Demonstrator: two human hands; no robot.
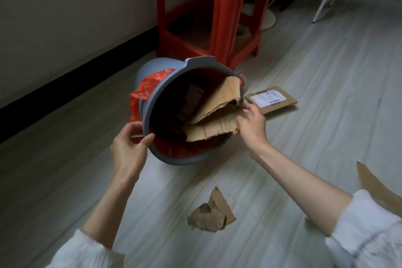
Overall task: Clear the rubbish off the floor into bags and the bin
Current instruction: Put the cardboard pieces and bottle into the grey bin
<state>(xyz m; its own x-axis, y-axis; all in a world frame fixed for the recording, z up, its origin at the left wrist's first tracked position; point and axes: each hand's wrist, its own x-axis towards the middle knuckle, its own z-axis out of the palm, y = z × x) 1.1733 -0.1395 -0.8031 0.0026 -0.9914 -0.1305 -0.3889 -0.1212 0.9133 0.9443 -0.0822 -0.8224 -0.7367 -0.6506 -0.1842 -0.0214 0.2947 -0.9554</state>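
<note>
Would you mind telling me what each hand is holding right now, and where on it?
The left hand grips the tilted grey bin by its rim. The right hand holds the cardboard pieces at their outer edge.

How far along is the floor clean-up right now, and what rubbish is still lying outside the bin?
Done: the tilted grey plastic bin with its red liner bag already holds some cardboard.
In hand: the left hand grips the rim; the right hand feeds in torn brown cardboard sheets.
Left: a crumpled cardboard scrap, a flat labelled cardboard piece and another cardboard piece remain on the floor.
</note>
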